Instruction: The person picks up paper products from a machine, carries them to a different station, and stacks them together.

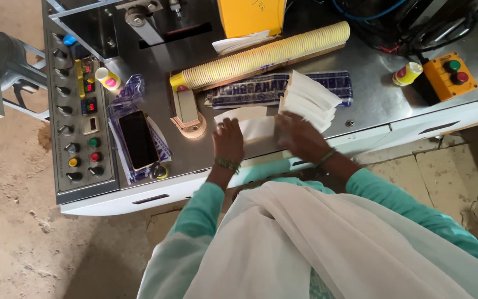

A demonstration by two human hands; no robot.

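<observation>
My left hand [228,139] lies flat on a low pile of white paper sheets [256,128] at the front of the steel machine top [360,83]. My right hand [301,136] grips a thick fanned stack of white paper blanks [308,97], lifting its near end. Behind them lies a long sleeve of nested yellow-patterned paper cups [266,54] on its side, and a dark blue printed plastic wrapper [253,88]. Both wrists wear bangles.
A control panel [78,111] with knobs, buttons and red displays sits at the left. A phone [138,139] rests on a wrapper beside it. A yellow box [251,15], an orange button box [449,75] and small paper cups [108,78] stand around. Dirt floor lies left.
</observation>
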